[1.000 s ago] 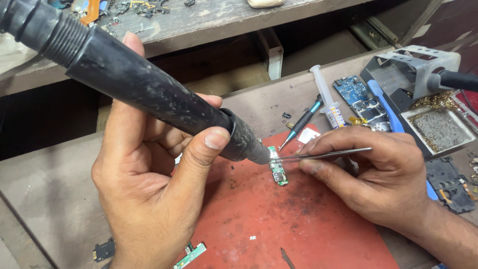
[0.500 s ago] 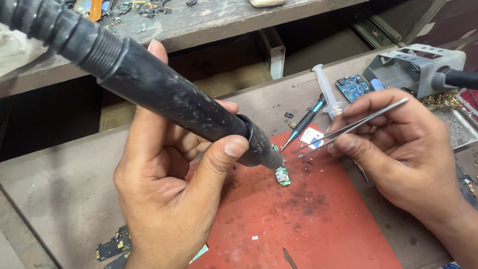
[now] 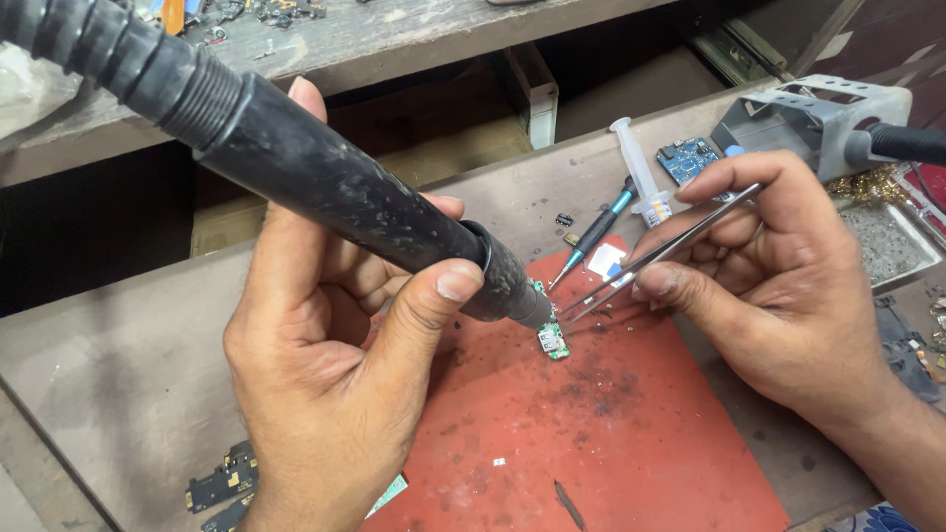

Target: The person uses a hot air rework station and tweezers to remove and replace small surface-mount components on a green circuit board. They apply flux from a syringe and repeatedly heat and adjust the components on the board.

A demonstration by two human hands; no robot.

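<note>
The small green board [image 3: 552, 340] lies on the red mat [image 3: 591, 443], near the mat's 11 o'clock corner. The nozzle [image 3: 532, 313] of the black hot-air wand [image 3: 325, 187] sits just at the board's 11 o'clock edge, whether touching cannot be told. The left hand [image 3: 325, 394] has its grip clenched around the wand, thumb on top. At the board's 2 o'clock, the tweezers [image 3: 660, 254] point down at it, tips just beside the nozzle; the right hand [image 3: 778, 296] is grasping them between thumb and fingers. Past the tweezers at 1 o'clock lie a teal-handled tool [image 3: 596, 234], a syringe [image 3: 641, 177] and a blue board [image 3: 688, 158] on the bench [image 3: 118, 394]. A metal stand [image 3: 818, 113] is at 2 o'clock. Dark board scraps [image 3: 225, 481] lie at 8 o'clock.
</note>
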